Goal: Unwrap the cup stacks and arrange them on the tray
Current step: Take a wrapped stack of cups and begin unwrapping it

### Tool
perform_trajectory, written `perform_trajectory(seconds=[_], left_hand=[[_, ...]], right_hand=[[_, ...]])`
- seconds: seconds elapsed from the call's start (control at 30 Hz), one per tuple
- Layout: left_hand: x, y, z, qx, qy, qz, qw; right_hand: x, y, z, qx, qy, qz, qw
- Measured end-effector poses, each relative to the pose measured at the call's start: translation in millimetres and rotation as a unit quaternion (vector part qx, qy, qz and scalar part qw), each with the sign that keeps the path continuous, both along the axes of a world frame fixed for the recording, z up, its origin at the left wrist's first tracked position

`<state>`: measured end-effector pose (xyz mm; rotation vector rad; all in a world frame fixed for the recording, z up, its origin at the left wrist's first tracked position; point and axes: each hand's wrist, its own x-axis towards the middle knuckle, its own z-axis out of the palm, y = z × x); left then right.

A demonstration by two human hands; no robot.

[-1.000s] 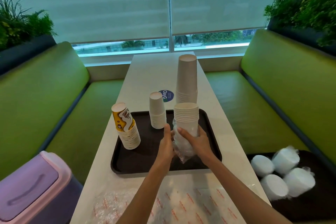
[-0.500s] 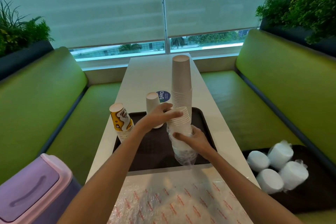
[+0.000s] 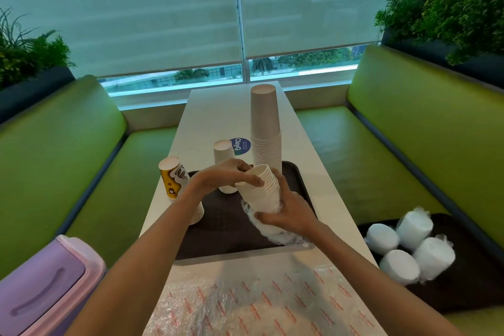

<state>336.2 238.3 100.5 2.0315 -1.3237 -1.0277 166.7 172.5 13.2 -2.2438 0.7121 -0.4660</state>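
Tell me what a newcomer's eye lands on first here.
Front and centre, both hands work a tilted white cup stack above the dark tray: the left hand grips its top, the right hand grips the plastic wrap round its lower end. Behind them a tall cup stack stands at the tray's far right corner, and four wrapped stacks lie on a second tray at the right.

Scene lit softly by cool daylight diffused through the lowered blind [image 3: 136, 13]; a brighter strip is seen beneath it. Faint sheen is noted on the worktop [image 3: 215, 114]. Straight lines are bowed toward the edges. Slight softness, perhaps motion blur, is seen on the left hand [image 3: 226, 177].
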Motion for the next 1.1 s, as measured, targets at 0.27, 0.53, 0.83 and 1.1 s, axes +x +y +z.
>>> perform_trajectory(seconds=[0.27, 0.53, 0.83, 1.1], left_hand=[[-1, 1, -3, -0.016, 0.006, 0.040, 0.999], [-2, 0, 10, -0.111, 0.034, 0.111, 0.987], [12, 22, -7, -0.061, 0.156, 0.091, 0.982], [13, 18, -21, -0.066, 0.175, 0.122, 0.975]], right_hand=[[-5, 5, 2, -0.072, 0.001, -0.027, 0.997], [-12, 0, -5, -0.011, -0.031, -0.079, 0.996], [-13, -12, -10, 0.101, -0.110, -0.117, 0.982], [-5, -20, -16, 0.135, -0.107, -0.108, 0.979]])
